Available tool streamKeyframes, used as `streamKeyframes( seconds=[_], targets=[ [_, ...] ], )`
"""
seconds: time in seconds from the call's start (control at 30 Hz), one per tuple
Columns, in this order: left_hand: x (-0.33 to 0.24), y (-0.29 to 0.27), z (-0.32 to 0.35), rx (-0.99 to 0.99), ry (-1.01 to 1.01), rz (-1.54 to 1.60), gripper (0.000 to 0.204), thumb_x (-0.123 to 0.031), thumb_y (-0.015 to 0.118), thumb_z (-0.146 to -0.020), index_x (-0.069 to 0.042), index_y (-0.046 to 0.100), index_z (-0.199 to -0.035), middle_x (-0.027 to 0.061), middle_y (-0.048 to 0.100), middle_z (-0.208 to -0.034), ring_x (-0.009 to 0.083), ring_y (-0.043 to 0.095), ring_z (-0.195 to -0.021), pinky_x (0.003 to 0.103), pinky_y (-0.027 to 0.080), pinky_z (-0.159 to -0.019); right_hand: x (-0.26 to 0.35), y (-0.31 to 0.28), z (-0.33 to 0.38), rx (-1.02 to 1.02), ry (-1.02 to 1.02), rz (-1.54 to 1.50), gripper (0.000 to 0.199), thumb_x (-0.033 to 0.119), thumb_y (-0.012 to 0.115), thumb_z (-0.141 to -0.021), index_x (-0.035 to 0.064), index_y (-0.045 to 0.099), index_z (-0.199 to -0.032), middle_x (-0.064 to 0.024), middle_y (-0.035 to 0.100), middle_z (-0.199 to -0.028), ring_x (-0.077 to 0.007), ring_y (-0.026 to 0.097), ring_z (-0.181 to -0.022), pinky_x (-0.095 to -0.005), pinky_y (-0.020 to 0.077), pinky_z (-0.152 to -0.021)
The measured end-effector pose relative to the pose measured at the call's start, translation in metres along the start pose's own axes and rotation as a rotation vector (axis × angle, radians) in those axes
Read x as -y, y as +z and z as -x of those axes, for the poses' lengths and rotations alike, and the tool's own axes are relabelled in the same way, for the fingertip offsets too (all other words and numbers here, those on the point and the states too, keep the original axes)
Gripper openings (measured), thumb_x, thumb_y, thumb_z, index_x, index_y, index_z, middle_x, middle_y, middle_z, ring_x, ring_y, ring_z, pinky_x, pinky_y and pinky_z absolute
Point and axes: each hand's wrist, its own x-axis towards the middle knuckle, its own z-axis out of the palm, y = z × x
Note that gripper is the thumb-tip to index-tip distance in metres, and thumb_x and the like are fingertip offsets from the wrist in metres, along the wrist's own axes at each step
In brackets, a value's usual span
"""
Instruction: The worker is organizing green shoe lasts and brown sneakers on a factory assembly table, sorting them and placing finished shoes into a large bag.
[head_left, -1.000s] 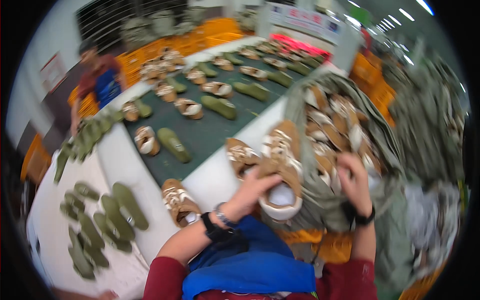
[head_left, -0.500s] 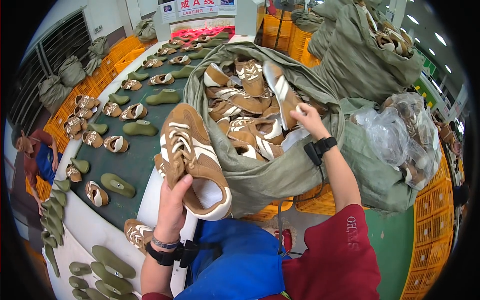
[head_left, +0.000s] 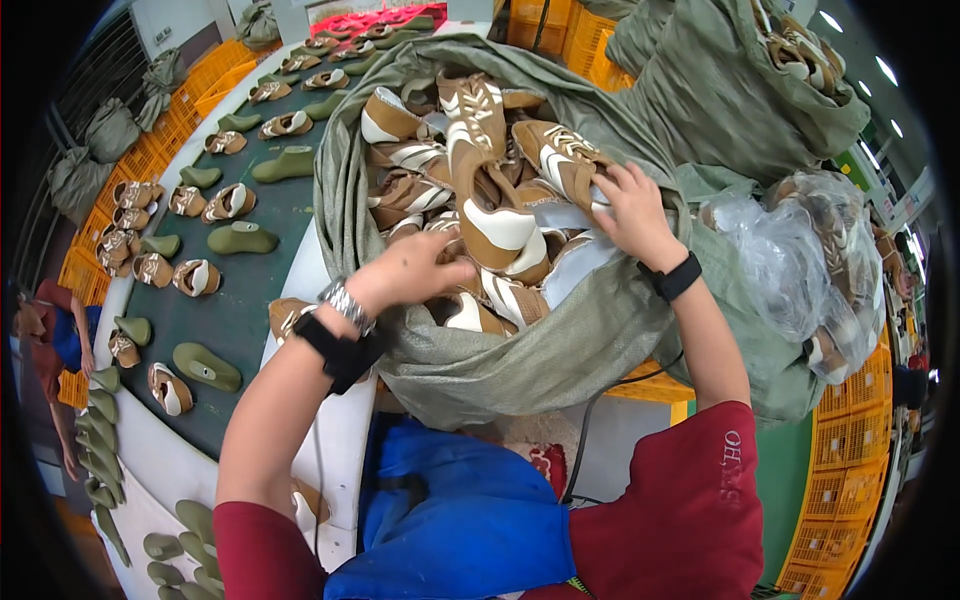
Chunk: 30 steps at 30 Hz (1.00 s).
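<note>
A brown sneaker (head_left: 565, 160) with white stripes has its heel in my right hand (head_left: 635, 220), whose fingers curl round it at the right of the open sack. My left hand (head_left: 415, 270) reaches over the sack's near left side, thumb and fingers apart, its fingertips partly hidden among the shoes. Beside it another brown sneaker (head_left: 500, 225) lies on the pile, white heel toward me and toe pointing away. The grey-green woven sack (head_left: 480, 365) is filled with more such shoes.
At left, a dark green belt (head_left: 260, 200) carries shoe uppers and green shoe lasts (head_left: 243, 238). More filled sacks (head_left: 730, 90) and a clear plastic bag (head_left: 775, 270) stand at right, near orange crates (head_left: 845, 450). A co-worker (head_left: 60, 330) is at far left.
The sneaker from my left hand now lies in the sack, and that hand has moved forward over the pile. My right hand has turned its sneaker from sole-showing to laces up.
</note>
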Motion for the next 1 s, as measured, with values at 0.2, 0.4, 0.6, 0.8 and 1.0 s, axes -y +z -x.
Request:
streamKeyframes(
  seconds=[0.2, 0.4, 0.6, 0.8, 1.0],
  targets=[
    [-0.017, 0.010, 0.072, -0.042, 0.071, -0.324, 0.061, -0.023, 0.064, -0.074, -0.011, 0.041, -0.129, 0.0209, 0.042, -0.128, 0.0351, 0.042, -0.116, 0.042, 0.038, -0.094, 0.068, -0.017, -0.008, 0.565, 0.043, -0.572, 0.040, 0.012, 0.069, -0.069, 0.0059, 0.055, -0.106, -0.0102, 0.051, -0.112, -0.0302, 0.052, -0.101, -0.0368, 0.0459, -0.079],
    [-0.021, 0.014, 0.083, -0.031, 0.021, -0.344, 0.068, -0.020, 0.065, -0.072, -0.017, 0.036, -0.134, 0.0184, 0.034, -0.135, 0.0362, 0.033, -0.124, 0.047, 0.034, -0.097, 0.070, 0.016, -0.012, 0.357, -0.202, -0.391, 0.041, 0.020, 0.076, -0.063, 0.0042, 0.056, -0.095, -0.0103, 0.052, -0.106, -0.0284, 0.054, -0.095, -0.0359, 0.0459, -0.075],
    [-0.012, 0.016, 0.089, -0.064, 0.028, -0.295, 0.065, -0.018, 0.064, -0.072, -0.017, 0.038, -0.132, 0.0169, 0.035, -0.135, 0.0380, 0.032, -0.125, 0.048, 0.034, -0.097, 0.034, 0.015, -0.050, 0.696, 0.154, -1.060, 0.029, 0.015, 0.074, -0.069, 0.0047, 0.052, -0.084, 0.0036, 0.051, -0.086, -0.0049, 0.046, -0.078, -0.0210, 0.0384, -0.069],
    [-0.007, 0.017, 0.089, -0.072, 0.023, -0.245, 0.063, -0.018, 0.063, -0.072, -0.018, 0.041, -0.130, 0.0155, 0.036, -0.135, 0.0402, 0.030, -0.126, 0.050, 0.034, -0.098, -0.001, 0.021, -0.052, 0.418, 0.423, -1.519, 0.023, 0.024, 0.064, -0.080, 0.0056, 0.054, -0.090, 0.0011, 0.055, -0.080, -0.0059, 0.052, -0.072, -0.0213, 0.0431, -0.064],
    [-0.004, 0.011, 0.085, -0.061, -0.029, -0.139, 0.063, -0.025, 0.069, -0.071, -0.012, 0.044, -0.127, 0.0154, 0.037, -0.136, 0.0436, 0.026, -0.127, 0.050, 0.029, -0.102, -0.020, 0.003, -0.049, 0.375, 0.964, -1.875, 0.038, 0.033, 0.047, -0.092, 0.0007, 0.056, -0.110, -0.0102, 0.063, -0.103, -0.0178, 0.062, -0.089, -0.0303, 0.0500, -0.080]
  ],
)
